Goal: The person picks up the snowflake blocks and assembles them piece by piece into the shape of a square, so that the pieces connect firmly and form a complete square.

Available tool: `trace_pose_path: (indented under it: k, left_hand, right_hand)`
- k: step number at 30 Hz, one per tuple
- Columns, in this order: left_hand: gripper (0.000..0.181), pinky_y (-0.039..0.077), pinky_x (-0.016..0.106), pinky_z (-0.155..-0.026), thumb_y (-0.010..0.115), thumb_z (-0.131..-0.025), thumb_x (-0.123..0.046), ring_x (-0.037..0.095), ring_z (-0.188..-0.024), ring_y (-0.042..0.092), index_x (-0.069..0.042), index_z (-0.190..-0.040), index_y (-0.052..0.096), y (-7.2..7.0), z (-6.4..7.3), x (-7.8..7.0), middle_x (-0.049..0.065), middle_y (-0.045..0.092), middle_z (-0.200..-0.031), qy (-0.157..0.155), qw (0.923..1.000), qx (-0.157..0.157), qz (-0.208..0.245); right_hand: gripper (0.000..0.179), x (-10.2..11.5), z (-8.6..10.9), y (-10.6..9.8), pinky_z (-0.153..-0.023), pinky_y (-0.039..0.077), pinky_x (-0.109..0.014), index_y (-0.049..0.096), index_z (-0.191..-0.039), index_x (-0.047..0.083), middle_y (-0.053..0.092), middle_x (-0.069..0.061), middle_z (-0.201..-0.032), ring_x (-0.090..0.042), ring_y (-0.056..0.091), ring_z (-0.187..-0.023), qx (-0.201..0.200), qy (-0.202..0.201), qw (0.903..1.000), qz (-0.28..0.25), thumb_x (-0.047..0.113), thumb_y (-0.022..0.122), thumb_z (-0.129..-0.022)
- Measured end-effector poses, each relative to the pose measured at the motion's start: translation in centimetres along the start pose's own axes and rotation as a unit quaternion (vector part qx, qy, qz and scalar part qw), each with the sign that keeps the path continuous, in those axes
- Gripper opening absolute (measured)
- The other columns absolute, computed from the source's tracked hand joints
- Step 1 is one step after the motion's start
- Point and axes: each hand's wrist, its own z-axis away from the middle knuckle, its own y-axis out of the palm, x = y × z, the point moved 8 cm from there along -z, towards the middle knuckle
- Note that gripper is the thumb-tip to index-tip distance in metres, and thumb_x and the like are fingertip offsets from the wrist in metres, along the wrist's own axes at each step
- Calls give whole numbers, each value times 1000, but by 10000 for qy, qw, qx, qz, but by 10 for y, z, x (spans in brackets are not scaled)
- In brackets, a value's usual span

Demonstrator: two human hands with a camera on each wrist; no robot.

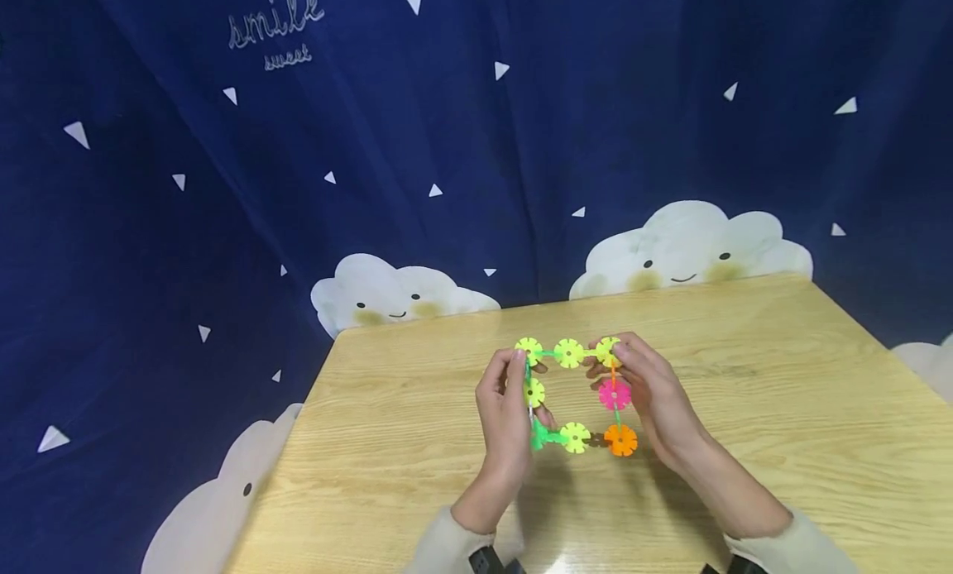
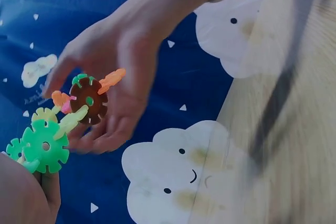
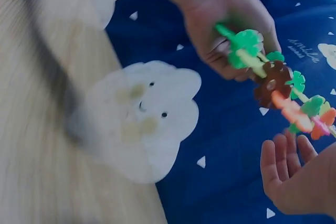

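A square ring of interlocking notched plastic discs is held up above the table, its middle open. Its front face shows yellow discs (image 1: 569, 353), a pink disc (image 1: 615, 394), an orange disc (image 1: 620, 440) and green pieces (image 1: 549, 435). In the left wrist view a brown disc (image 2: 84, 100) and a green disc (image 2: 45, 146) show edge-side. My left hand (image 1: 504, 421) grips the ring's left side, thumb at the upper-left yellow disc. On the right side, my right hand (image 1: 658, 396) pinches the upper-right yellow disc, thumb in front; its other fingers lie partly hidden behind.
Below the hands lies a light wooden table (image 1: 402, 417). Behind it hangs a dark blue curtain (image 1: 462, 127) printed with white triangles and smiling clouds (image 1: 692, 243). Shadows of the hands and ring fall on the tabletop.
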Motion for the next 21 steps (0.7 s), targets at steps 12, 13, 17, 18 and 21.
trace_pose_path:
  k: [12, 13, 17, 18, 21]
  left_hand:
    - [23, 49, 22, -39, 52, -109, -29, 6, -40, 49, -8, -104, 60, -7, -17, 21, 6, 66, -99, -738, 9956, -446, 353]
    - [23, 49, 22, -40, 52, -109, -29, 6, -41, 49, -9, -105, 59, -7, -17, 25, 5, 66, -99, -854, 9947, -447, 350]
    - [25, 50, 21, -44, 50, -109, -31, 7, -46, 52, -8, -109, 59, -5, -17, 40, 6, 65, -104, -1323, 9902, -309, 314]
    - [27, 51, 21, -46, 49, -109, -32, 8, -49, 54, -7, -111, 58, -4, -17, 44, 7, 65, -106, -1428, 9891, -213, 272]
    - [34, 55, 22, -50, 48, -108, -36, 12, -58, 63, -5, -115, 60, -3, -16, 56, 6, 65, -106, -1772, 9841, 112, 31]
  right_hand:
    - [29, -25, 9, -10, -75, 45, -34, 58, -100, 1, 47, -2, -83, -17, 47, -78, -119, 341, 9958, 845, 29, 57, -108]
    - [29, -26, 9, -11, -75, 46, -33, 59, -102, 1, 48, -2, -83, -17, 48, -78, -143, 391, 9953, 876, 29, 58, -108]
    - [30, -35, 8, -17, -77, 54, -34, 60, -106, -3, 54, -2, -86, -16, 55, -83, -185, 680, 9934, 908, 27, 59, -107]
    - [29, -39, 8, -19, -77, 55, -34, 60, -106, -3, 55, -2, -86, -16, 56, -83, -175, 792, 9929, 873, 26, 59, -106]
    - [25, -52, 7, -26, -75, 57, -34, 61, -108, -1, 58, -2, -87, -16, 59, -84, -162, 1180, 9899, 764, 23, 60, -106]
